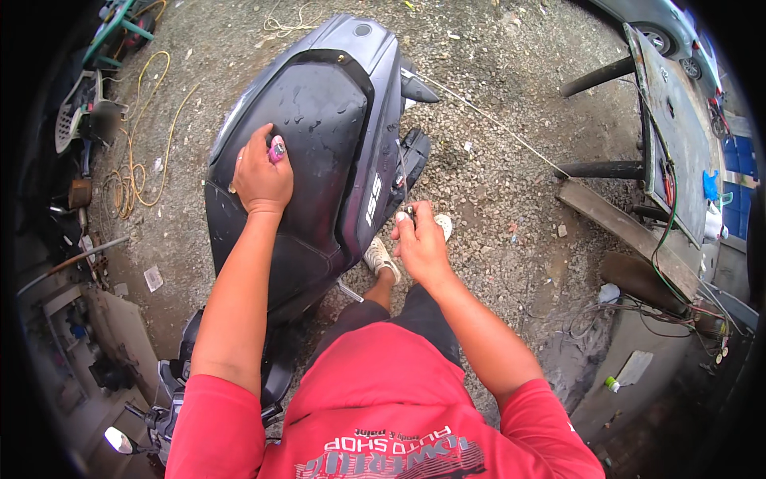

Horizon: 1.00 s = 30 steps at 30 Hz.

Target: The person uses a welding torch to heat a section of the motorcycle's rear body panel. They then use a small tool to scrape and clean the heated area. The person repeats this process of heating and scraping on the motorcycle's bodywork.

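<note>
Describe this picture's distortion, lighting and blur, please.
Head view: fisheye distortion bends the grey table; head view: soft light leaves sheen on the black seat; head view: the right hand looks fairly sharp, but a far-left patch is smeared.

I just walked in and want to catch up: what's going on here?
A person in a red shirt stands beside a motorbike. The left hand rests on its black seat, with something small and purple at the thumb. The right hand, off the seat at the motorbike's side, pinches a slim thing too small to identify. Wet-looking marks show on the seat.
</note>
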### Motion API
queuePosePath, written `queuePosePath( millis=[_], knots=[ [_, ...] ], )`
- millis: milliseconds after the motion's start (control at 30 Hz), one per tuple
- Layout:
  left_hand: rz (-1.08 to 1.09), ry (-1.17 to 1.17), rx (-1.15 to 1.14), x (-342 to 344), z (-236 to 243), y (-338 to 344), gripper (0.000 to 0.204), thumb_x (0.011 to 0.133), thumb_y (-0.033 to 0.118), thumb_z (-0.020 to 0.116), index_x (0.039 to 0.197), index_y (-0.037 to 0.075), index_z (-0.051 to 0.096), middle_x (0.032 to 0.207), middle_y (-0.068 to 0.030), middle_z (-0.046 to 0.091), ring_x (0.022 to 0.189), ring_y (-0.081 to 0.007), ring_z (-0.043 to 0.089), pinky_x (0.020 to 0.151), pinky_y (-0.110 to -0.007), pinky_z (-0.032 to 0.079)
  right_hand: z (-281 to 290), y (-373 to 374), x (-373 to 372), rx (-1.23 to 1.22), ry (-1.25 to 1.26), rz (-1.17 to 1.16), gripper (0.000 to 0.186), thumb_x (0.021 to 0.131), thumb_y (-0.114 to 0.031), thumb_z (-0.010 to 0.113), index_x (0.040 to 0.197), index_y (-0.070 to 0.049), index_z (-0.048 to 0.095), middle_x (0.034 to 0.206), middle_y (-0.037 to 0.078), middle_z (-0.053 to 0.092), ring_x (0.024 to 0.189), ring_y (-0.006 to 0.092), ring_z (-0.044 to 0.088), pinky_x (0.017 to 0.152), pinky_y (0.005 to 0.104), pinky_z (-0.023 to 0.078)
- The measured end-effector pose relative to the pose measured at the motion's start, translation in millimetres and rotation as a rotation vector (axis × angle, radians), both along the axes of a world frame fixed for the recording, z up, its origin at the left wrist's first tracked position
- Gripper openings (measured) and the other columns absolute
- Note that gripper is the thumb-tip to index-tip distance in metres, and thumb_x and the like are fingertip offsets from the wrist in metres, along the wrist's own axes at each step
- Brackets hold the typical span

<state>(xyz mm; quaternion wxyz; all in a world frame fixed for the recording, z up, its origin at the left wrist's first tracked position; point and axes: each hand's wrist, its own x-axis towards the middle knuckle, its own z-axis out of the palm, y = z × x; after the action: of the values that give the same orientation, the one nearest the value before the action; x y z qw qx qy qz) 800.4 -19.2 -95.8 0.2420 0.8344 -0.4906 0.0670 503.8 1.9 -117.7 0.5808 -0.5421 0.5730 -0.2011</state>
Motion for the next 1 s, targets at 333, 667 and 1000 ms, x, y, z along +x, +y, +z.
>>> queuePosePath(
  millis=[333, 667, 1000],
  knots=[
    [-0.021, -0.006, -0.033, 6, -9, 2, 0.031, 0.101, 0.027, 0.066, 0.130, 0.015, 0.068, 0.110, -0.0117, 0.076, 0.104, -0.0334, 0.071, 0.094, -0.045, 0.054, 6, -8, 24, 0.005, 0.075, 0.001, 0.026, 0.107, -0.024, 0.058, 0.120, -0.002, 0.053, 0.076, 0.015, 0.074, 0.076, 0.0378, 0.075, 0.073, 0.0498, 0.057],
    [-0.043, -0.001, -0.055, 5, -8, 0, 0.029, 0.100, 0.023, 0.066, 0.127, 0.011, 0.068, 0.109, -0.0111, 0.076, 0.102, -0.0328, 0.071, 0.098, -0.044, 0.053, -1, -6, 28, -0.006, 0.017, -0.009, 0.020, 0.112, -0.019, 0.052, 0.118, 0.000, 0.052, 0.075, 0.007, 0.068, 0.054, 0.0138, 0.063, 0.050, 0.0316, 0.050],
    [-0.046, -0.015, -0.066, 6, -10, 0, 0.029, 0.100, 0.023, 0.067, 0.127, 0.012, 0.069, 0.112, -0.0107, 0.076, 0.102, -0.0324, 0.071, 0.097, -0.044, 0.053, 28, -14, 35, 0.173, -0.013, -0.027, 0.022, 0.112, -0.020, 0.048, 0.120, 0.001, 0.051, 0.074, 0.009, 0.069, 0.051, 0.0136, 0.061, 0.048, 0.0316, 0.048]
  ],
)
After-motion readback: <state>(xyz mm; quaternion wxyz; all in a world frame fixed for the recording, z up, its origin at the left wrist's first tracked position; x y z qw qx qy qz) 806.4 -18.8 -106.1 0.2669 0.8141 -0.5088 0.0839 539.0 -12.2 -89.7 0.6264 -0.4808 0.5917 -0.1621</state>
